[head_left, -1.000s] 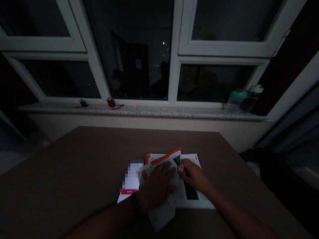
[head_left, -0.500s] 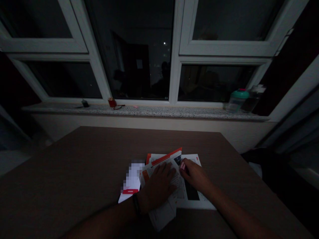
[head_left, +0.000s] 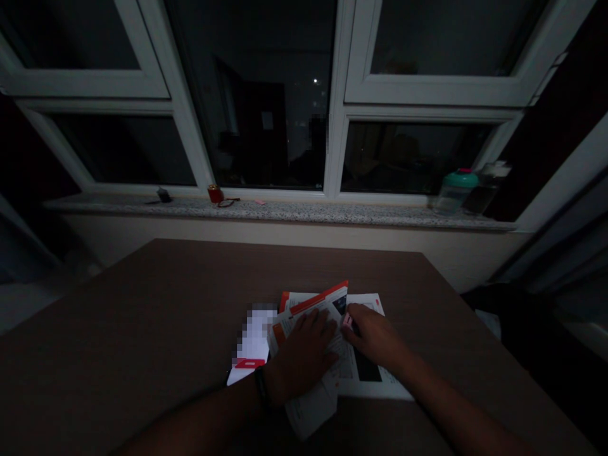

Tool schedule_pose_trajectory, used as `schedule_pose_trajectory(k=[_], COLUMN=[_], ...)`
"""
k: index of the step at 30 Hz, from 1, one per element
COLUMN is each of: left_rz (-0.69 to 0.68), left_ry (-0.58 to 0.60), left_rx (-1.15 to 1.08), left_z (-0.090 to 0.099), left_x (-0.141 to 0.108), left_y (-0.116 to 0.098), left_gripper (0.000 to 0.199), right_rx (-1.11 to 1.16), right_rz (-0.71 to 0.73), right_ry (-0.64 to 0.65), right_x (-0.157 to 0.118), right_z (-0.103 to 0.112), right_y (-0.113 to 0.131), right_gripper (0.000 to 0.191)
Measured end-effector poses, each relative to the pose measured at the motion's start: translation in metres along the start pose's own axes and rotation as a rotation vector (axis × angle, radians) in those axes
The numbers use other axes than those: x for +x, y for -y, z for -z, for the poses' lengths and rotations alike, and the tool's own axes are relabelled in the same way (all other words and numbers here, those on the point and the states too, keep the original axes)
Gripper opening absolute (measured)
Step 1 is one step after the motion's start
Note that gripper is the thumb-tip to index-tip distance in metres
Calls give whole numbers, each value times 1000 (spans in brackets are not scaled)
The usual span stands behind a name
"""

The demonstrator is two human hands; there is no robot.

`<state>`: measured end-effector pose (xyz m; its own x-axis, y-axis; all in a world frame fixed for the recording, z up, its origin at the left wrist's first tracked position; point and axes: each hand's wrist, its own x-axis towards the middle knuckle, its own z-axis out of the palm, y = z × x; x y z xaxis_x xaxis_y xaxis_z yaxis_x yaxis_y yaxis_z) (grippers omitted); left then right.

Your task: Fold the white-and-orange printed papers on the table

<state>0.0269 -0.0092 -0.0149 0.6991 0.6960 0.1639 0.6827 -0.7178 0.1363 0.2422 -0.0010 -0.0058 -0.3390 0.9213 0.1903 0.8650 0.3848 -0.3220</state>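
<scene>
My left hand lies flat with its fingers spread on a folded printed page edged in orange. Under and beside that page is a larger printed sheet or booklet, with a dark picture on its right part. My right hand is closed on a small pink object at the fold's right edge; its exact kind is too small and dim to tell. Left of the pages, a phone with a bright screen and a red bar rests partly behind my left forearm.
All of this is on a brown wooden table. On the speckled sill behind stand a small dark bottle, a red jar, a teal-lidded bottle and a clear bottle. The room is dim.
My right hand has moved very slightly down and left with the pink object along the page's edge. The left hand stays pressed in place; the view has shifted a little.
</scene>
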Motion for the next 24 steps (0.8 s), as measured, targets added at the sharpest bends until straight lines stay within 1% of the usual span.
schedule_pose_trajectory(k=[4,10,17,20,24], left_rz=[-16,-15,-13,-14,8], left_ry=[-24,-20,-10,-13,31], left_rx=[0,10,1,-10,8], left_z=[-2,-3,-1,1,3], left_x=[0,1,-1,0,1], left_y=[1,3,2,0,-1], left_gripper=[48,50,54,52,51], right_rx=[37,54,129,100,39], right_rz=[57,4,32,34,26], right_ry=[44,40,31,52,70], right_x=[-4,-2,-2,-3,-3], right_z=[0,-1,2,3,5], right_y=[6,8,6,8,10], right_gripper=[8,7,20,14,7])
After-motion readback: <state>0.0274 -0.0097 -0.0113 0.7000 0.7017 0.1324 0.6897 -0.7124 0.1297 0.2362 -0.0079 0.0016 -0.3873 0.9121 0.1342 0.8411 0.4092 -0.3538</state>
